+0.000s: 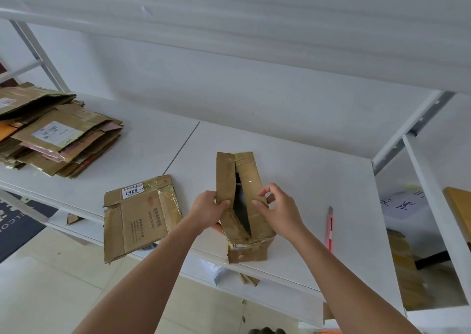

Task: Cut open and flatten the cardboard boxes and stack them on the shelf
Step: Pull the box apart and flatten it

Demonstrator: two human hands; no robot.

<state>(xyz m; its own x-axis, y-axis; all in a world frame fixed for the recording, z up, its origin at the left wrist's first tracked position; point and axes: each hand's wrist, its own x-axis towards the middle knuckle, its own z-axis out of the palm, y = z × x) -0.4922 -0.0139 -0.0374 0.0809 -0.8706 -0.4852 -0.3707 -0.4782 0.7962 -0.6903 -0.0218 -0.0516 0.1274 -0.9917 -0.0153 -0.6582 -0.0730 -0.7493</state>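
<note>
A narrow brown cardboard box (246, 242) stands on the front edge of the white shelf (305, 180), its taped top slit open along the middle. My left hand (207, 210) grips the left top flap, thumb curled over its edge. My right hand (277, 207) pinches the right top flap. The two flaps are parted and the dark inside shows between them. A flattened box with a "6367" label (139, 217) lies to the left, hanging over the shelf's front edge. A pink utility knife (330, 229) lies on the shelf to the right of my right hand.
A pile of flattened boxes (56, 132) sits at the shelf's far left. An upper shelf board (229, 15) runs overhead. A white upright post (433, 206) stands at the right, with more boxes and a paper sign behind it. Cardboard scraps lie on the lower shelf.
</note>
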